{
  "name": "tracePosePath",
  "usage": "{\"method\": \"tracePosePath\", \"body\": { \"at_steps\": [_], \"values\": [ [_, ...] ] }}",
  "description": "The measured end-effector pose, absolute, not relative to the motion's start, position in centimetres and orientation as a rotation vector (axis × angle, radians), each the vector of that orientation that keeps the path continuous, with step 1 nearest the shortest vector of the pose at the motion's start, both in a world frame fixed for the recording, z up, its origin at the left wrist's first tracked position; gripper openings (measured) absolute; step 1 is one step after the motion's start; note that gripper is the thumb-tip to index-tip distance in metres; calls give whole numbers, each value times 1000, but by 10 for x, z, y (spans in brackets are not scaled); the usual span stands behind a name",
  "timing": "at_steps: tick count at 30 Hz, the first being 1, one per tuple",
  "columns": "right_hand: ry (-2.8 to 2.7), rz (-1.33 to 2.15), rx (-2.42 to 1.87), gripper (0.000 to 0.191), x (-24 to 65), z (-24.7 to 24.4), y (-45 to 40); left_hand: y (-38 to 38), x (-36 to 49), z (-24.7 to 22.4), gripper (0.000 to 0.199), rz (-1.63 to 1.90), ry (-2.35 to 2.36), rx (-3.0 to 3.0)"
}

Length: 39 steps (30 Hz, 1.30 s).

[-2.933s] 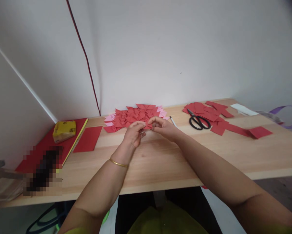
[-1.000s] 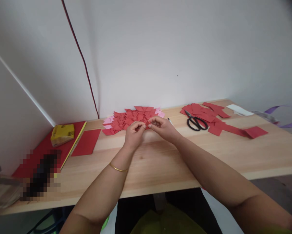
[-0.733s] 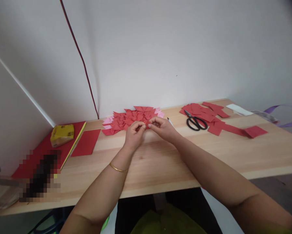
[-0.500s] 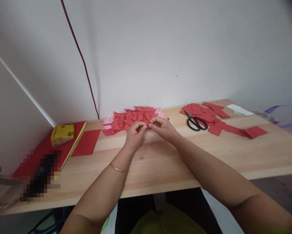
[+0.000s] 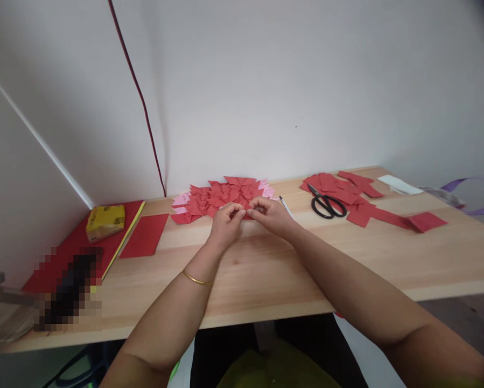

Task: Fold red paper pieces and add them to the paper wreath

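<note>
My left hand [image 5: 226, 223] and my right hand [image 5: 272, 216] meet fingertip to fingertip above the wooden table. Both are closed in a pinch on a small piece of red paper [image 5: 245, 207], mostly covered by the fingers and hard to part from the red behind it. Just beyond my hands lies a pile of folded red paper pieces [image 5: 209, 198], with folded pink paper pieces [image 5: 181, 200] at its sides. A white pen [image 5: 285, 206] with a dark tip rests to the right of the pile, partly behind my right wrist.
Black-handled scissors [image 5: 326, 205] lie against loose red paper pieces [image 5: 335, 185] at the right. A folded red strip [image 5: 425, 221] reaches further right. At the left are a red sheet [image 5: 145, 235] and a yellow packet [image 5: 106, 221] on larger red paper. The table [image 5: 266, 280] meets a wall behind.
The view has shifted slightly, so the table's things sit a little further right. Both hands keep their pinch close together, with only a slight shift of the fingers.
</note>
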State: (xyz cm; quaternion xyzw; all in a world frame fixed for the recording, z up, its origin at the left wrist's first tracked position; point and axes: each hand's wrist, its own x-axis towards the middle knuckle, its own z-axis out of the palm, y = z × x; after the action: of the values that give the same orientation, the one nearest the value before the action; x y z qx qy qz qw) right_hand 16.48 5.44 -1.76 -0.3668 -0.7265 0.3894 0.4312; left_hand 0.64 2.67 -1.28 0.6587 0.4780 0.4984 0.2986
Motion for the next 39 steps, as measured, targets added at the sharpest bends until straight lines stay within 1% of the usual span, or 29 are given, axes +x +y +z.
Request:
{"method": "tracePosePath", "body": {
  "at_steps": [4,8,10,13,17,25,29,35,39],
  "values": [
    [-1837,928,-928,19,166,-16,54,26,5,-11,15,1297,1268,1737],
    [-1799,1058,-887,22,167,-19,56,27,4,-13,14,1328,1253,1668],
    [-1758,1125,-857,22,166,-21,58,29,4,-14,12,1368,1242,1632],
    [-1744,1133,-854,19,165,-23,57,31,5,-15,9,1428,1239,1614],
    [-1730,1139,-799,18,163,-19,55,29,6,-10,2,1432,1283,1737],
    [-1859,992,-890,17,173,-12,58,26,5,-9,6,1401,1275,1882],
    [-1890,939,-899,15,174,-13,59,26,5,-10,5,1371,1269,1839],
    [-1972,769,-958,15,172,-13,57,25,7,-10,5,1351,1332,1830],
    [-1995,747,-955,15,172,-11,56,24,8,-10,4,1360,1340,1818]
  ]
}}
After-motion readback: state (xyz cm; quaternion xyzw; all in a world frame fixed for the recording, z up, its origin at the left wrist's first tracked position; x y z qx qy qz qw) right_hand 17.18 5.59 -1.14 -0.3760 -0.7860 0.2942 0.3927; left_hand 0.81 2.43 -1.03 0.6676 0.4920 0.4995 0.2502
